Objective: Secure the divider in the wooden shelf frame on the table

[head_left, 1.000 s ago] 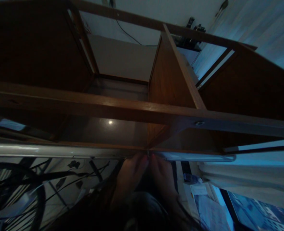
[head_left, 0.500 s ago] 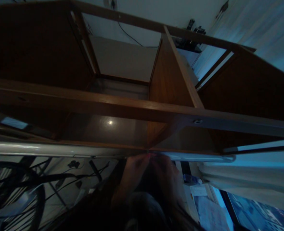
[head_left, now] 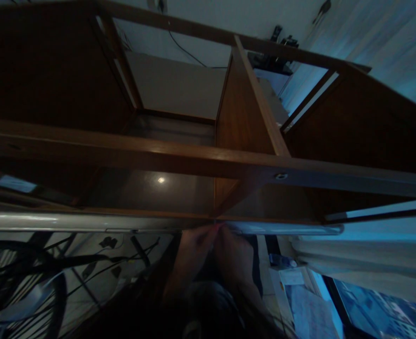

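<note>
It's dim in here: bluish light washes the curtain beyond the wooden frame's right end, glare spots the panel inside it, and the fingers below look shadowed, perhaps blurred.

At the lower front edge of the wooden cabinet, near the foot of the divider, the fingertips of the left hand and the right hand are dark and blurred; whether they pinch some small thing, I cannot tell. The front rail hides a strip of the cabinet floor. The picture's border cuts the cabinet at both sides, the spoked wheel and the bluish panel. Beyond the cabinet's far edge, the black objects are too dim to identify.
</note>
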`<state>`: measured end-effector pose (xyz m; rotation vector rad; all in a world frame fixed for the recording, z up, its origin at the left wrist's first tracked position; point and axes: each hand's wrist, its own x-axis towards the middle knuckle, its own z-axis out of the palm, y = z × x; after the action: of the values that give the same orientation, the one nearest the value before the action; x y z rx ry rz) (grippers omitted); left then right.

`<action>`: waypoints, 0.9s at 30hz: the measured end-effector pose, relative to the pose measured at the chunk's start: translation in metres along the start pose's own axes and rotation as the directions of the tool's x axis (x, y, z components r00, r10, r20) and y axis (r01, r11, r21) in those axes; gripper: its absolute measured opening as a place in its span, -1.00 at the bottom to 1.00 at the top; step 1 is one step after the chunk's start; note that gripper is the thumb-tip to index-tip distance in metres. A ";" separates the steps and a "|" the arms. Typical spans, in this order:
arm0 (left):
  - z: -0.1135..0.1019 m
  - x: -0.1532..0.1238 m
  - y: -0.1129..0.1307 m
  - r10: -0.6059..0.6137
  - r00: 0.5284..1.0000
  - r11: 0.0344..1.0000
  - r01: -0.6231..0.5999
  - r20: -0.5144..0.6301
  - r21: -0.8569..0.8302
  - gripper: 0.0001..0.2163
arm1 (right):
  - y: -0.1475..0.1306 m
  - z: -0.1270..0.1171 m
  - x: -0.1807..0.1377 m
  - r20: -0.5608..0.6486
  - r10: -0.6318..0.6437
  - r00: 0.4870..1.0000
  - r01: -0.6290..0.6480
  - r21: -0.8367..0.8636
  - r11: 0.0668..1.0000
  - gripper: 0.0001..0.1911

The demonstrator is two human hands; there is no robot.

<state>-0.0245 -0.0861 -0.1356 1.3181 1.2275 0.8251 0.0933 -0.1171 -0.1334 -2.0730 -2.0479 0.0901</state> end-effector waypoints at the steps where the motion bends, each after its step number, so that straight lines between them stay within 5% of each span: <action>1: -0.001 -0.001 0.001 0.020 1.000 0.999 -0.019 -0.005 0.051 -0.71 | -0.001 -0.001 0.001 0.010 0.005 1.000 -0.005 -0.011 1.000 -0.79; 8: -0.009 -0.002 0.015 0.085 0.995 0.856 -0.097 0.047 0.508 -0.69 | -0.004 -0.009 0.003 0.011 -0.071 0.997 0.072 -0.079 0.994 -0.85; 27: -0.014 0.000 0.011 0.181 0.976 0.728 -0.214 0.119 0.651 -0.65 | 0.000 -0.012 0.010 -0.040 -0.207 0.978 0.204 -0.065 0.977 -0.79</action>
<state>-0.0356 -0.0817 -0.1231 2.0668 1.4213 0.4960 0.0964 -0.1086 -0.1204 -1.8641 -2.2479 -0.0548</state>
